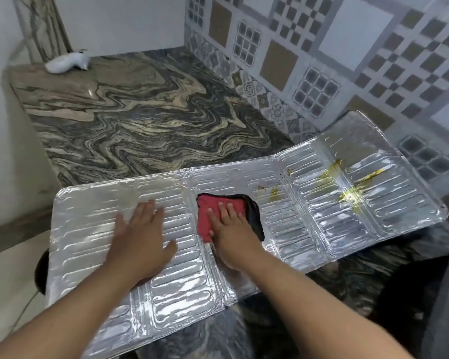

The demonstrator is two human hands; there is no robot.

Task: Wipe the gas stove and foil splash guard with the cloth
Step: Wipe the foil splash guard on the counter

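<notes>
Guard (309,203) wiping in progress — it lies flat on the counter (140,112).
Right hand (231,229) presses cloth (208,216) with spread fingers; left hand (140,234) open, steadying — next, the yellow stains (347,195) probably.

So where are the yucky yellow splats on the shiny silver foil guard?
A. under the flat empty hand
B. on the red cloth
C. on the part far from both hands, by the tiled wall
C: the yellow splats sit on the silver foil splash guard's end panel by the tiled wall, beyond the red cloth under the right hand; the left hand presses on clean foil.
</notes>
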